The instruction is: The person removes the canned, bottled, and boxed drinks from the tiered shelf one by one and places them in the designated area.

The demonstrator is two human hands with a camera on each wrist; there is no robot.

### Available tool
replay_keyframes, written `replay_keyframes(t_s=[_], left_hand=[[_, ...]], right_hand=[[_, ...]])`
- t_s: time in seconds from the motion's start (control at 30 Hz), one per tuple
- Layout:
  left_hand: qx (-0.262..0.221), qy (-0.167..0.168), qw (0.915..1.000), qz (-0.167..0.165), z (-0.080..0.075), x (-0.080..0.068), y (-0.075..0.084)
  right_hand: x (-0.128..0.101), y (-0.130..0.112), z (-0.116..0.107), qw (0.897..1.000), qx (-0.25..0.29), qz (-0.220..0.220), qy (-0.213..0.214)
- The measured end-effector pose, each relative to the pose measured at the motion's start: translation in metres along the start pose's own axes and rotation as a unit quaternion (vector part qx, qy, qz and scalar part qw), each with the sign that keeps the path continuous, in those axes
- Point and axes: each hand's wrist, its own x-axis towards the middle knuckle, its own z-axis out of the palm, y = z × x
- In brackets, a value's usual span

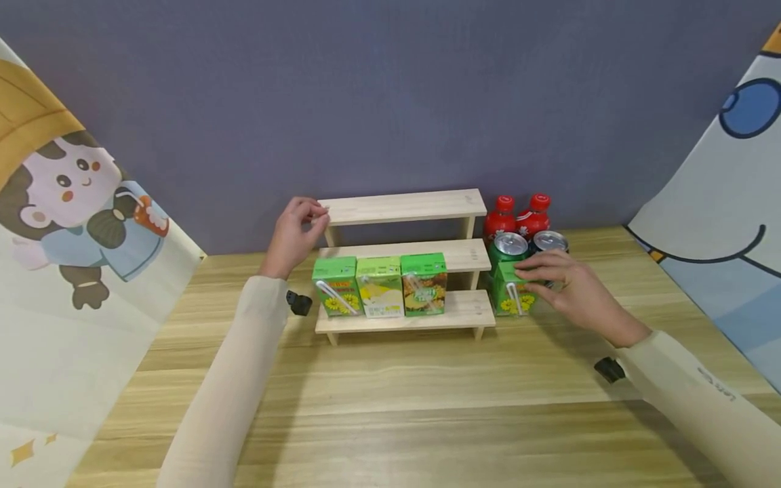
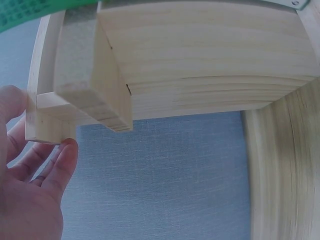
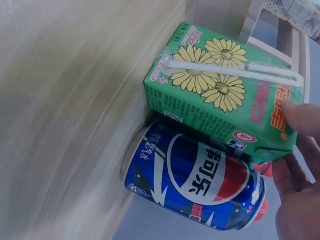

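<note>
Green can (image 1: 508,249) half hidden behind carton (image 1: 511,290)

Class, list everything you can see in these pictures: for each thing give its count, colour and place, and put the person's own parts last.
Stepped shelf: one, pale wood, three tiers, against the wall.
Drink cartons on the shelf: three, green, side by side on the lowest tier.
Fourth carton: one, green with yellow flowers and a straw, on the table right of the shelf.
Cans: two, one green, one blue, behind that carton.
Bottles: two, red caps, behind the cans.
Table: one, light wood.
Wall: grey-purple.
Cartoon banners: two, at either side.
Left hand: touches the shelf's top left end.
Right hand: fingers hold the fourth carton.
</note>
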Motion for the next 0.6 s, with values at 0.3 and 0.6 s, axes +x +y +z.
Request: replay_keyframes(t_s=[0.3, 0.6], left_hand=[[0.004, -0.009, 0.9999, -0.009, 0.000, -0.001, 0.001], [0.003, -0.006, 0.9999, -0.008, 0.000, -0.001, 0.001]], right_hand=[[-0.001, -0.005, -0.002, 1.000, -0.013, 0.021, 0.003], [0.007, -0.016, -0.020, 1.000, 0.013, 0.022, 0.007]])
